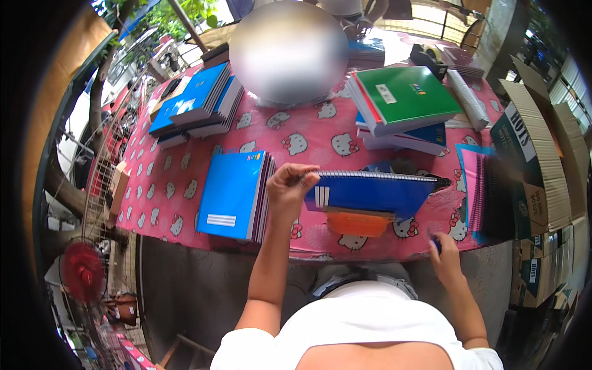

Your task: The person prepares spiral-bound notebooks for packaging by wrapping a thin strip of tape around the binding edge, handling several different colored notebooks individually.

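My left hand (291, 185) is closed on the upper left corner of a blue spiral notebook (370, 190), fingers pinching beside the white wire binding. The notebook is held tilted above the table, its binding edge away from me. Beneath its lower edge shows a flat orange thing (357, 224) whose kind I cannot make out. Close to the table's front edge, my right hand (446, 254) is curled around a small dark blue object (436, 244), too little of it showing to name. Left of my left hand lies a stack of blue notebooks (230, 195).
More blue notebooks (202, 89) are piled at the back left. A green-topped notebook stack (412, 94) stands back right. Dark spiral-bound notebooks (490, 191) lie by an open cardboard box (531, 139). The pink patterned tablecloth (262, 132) covers the table. A red fan (83, 271) is left.
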`<state>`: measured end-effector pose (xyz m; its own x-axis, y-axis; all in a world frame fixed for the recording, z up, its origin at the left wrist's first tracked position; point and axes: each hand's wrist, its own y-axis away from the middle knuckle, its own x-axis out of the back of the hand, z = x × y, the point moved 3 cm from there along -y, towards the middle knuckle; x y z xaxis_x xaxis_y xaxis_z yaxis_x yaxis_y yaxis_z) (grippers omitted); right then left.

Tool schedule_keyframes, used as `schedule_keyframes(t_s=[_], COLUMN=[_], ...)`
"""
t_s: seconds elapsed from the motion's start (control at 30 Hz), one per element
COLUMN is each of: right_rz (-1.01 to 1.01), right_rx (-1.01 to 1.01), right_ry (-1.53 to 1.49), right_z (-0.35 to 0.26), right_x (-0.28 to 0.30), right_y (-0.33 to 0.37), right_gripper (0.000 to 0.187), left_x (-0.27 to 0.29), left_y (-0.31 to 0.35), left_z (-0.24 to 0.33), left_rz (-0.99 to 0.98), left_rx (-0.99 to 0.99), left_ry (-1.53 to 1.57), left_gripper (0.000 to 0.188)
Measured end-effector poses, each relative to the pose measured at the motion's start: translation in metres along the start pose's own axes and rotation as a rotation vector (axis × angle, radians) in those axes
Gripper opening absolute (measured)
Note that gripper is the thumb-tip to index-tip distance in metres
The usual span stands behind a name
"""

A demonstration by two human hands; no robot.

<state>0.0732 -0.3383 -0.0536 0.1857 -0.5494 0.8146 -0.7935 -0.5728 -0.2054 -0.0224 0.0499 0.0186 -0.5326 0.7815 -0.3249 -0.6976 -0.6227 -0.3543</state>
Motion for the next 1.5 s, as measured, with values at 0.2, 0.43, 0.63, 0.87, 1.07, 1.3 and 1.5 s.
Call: schedule_keyframes(t_s=[0.2, 0.43, 0.63, 0.87, 1.07, 1.3, 1.5], right_rz=[0.176, 0.107, -0.604, 0.119, 0.1, 0.318, 0.272], right_rx=[0.318, 0.281, -0.352, 0.024, 0.067, 0.093, 0.206], right_ry=[-0.256, -0.077, -1.075, -0.428, 0.268, -0.038, -0.019], right_z=[-0.194, -0.207, -0.145, -0.083, 0.017, -0.016, -0.039], right_x=[0.067, 0.082, 0.04, 0.005, -0.035, 0.006, 0.001], right_y=[-0.06, -0.069, -0.077, -0.042, -0.024, -0.099, -0.138], right_gripper=[0.041, 0.04, 0.032, 0.034, 0.028, 0.017, 0.014], left_x=[-0.086, -0.116, -0.113, -0.066, 0.048, 0.071, 0.17], left_y=[0.026, 0.03, 0.036, 0.014, -0.011, -0.126, -0.08], left_z=[0.035, 0.043, 0.046, 0.053, 0.213, 0.211, 0.013], left_rz=[-0.09, -0.262, -0.366, 0.075, 0.526, -0.284, -0.404], left_rx=[-0.483, -0.613, -0.763, -0.332, -1.279, -0.62, -0.267], left_ry=[-0.429, -0.387, -0.487, -0.382, -0.946, -1.486, -1.948], left_gripper=[0.024, 0.026, 0.026, 0.013, 0.03, 0.021, 0.042])
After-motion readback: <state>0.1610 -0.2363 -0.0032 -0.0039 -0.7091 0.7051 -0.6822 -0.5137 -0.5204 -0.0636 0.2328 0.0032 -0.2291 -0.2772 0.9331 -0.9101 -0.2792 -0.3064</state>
